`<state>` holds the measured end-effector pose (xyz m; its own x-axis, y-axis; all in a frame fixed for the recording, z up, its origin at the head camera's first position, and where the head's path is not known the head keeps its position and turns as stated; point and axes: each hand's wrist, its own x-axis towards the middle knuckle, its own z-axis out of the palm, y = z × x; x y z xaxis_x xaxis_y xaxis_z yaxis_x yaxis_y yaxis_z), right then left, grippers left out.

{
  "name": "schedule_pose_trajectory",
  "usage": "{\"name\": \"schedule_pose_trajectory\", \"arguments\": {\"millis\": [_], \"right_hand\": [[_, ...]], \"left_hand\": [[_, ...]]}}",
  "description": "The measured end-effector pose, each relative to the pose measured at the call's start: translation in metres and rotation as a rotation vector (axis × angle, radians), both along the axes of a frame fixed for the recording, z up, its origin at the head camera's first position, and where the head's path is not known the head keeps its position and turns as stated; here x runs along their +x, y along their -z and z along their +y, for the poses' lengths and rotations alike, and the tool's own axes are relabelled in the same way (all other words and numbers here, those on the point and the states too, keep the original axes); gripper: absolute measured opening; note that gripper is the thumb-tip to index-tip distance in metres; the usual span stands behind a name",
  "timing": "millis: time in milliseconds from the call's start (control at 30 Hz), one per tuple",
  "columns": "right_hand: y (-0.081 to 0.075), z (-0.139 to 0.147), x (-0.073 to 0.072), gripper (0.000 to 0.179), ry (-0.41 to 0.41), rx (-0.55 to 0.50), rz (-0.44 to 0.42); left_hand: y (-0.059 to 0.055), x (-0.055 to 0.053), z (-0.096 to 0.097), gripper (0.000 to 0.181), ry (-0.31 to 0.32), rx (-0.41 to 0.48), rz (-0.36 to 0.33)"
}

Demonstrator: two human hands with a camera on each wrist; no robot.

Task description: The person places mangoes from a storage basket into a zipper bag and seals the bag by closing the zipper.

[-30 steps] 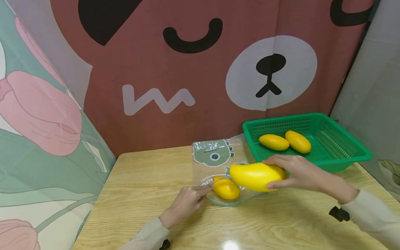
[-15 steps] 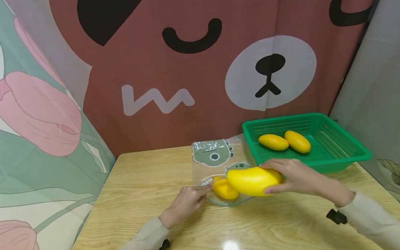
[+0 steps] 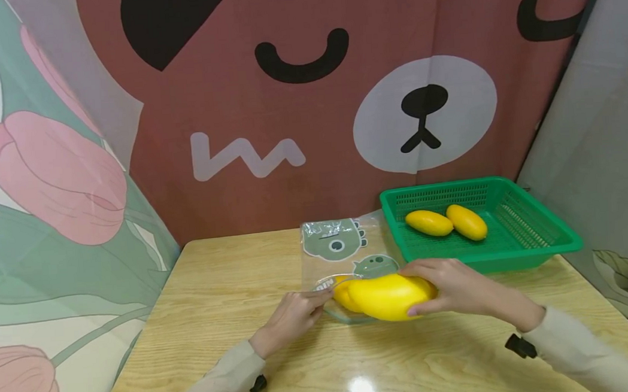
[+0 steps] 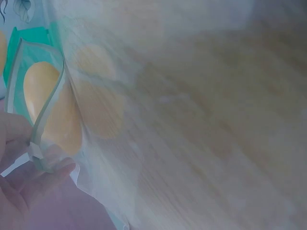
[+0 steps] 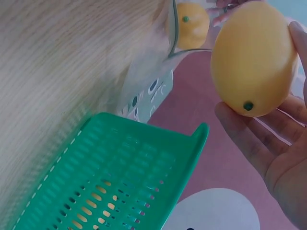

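My right hand point(image 3: 454, 288) grips a yellow mango point(image 3: 390, 299) by its right end, thumb below and fingers over the top. The fruit hangs at the mouth of a clear zip bag point(image 3: 334, 241) with green cartoon prints. Another mango point(image 3: 343, 293) sits inside the bag, partly hidden by the held one. My left hand point(image 3: 288, 322) pinches the bag's left edge between thumb and finger. In the left wrist view the bag's rim point(image 4: 53, 91) stands parted. The right wrist view shows the held mango point(image 5: 254, 60) with its green stem tip near my palm.
A green plastic basket point(image 3: 539, 251) stands right of the bag, at the back of the wooden table point(image 3: 232, 273). Two mangoes, a left one point(image 3: 429, 222) and a right one point(image 3: 467, 222), lie in it. A printed curtain point(image 3: 272, 210) hangs behind.
My right hand has carried the mango left and slightly toward me, so it covers more of the mango in the bag. The left hand has stayed on the bag's edge.
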<state>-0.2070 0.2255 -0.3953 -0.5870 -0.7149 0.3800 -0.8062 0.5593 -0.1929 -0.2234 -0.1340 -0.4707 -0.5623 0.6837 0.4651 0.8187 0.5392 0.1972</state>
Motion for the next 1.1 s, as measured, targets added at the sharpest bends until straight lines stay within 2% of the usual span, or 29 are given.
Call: {"name": "schedule_pose_trajectory", "arguments": {"millis": [433,933,1100], "right_hand": [[0.005,-0.009,0.007,0.060,-0.021,0.004,0.023],[0.008,-0.013,0.014,0.060,-0.004,0.059,-0.047],[0.009,-0.014,0.016,0.062,-0.006,0.078,-0.043]], "left_hand": [[0.000,0.000,0.000,0.042,0.013,0.011,0.010],[0.000,0.000,0.000,0.042,0.013,-0.001,0.012],[0.000,0.000,0.000,0.042,0.010,-0.001,0.007]]}}
